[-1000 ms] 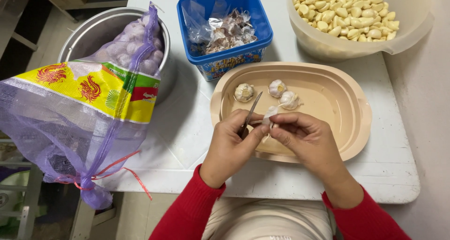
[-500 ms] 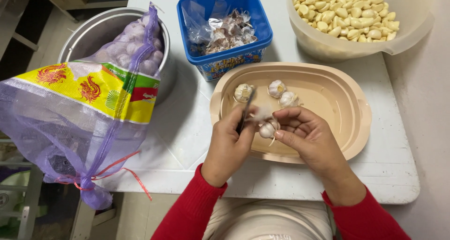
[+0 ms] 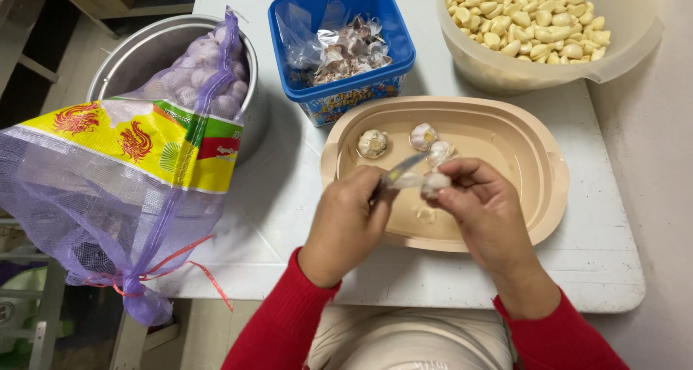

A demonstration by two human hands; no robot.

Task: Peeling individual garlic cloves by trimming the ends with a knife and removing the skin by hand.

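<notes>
Gripping a small knife [image 3: 399, 172] in my left hand [image 3: 349, 222], I set its blade against the garlic bulb [image 3: 435, 183] pinched tight in my right hand [image 3: 485, 211], both over the near part of the beige tray [image 3: 538, 197], where three more bulbs [image 3: 422, 136] lie farther off.

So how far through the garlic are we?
Done: a bowl heaped with peeled cloves, and skins in the blue tub. In hand: the left hand works a knife on garlic in the right hand. Left: three bulbs in the tray, plus the mesh bag.
</notes>
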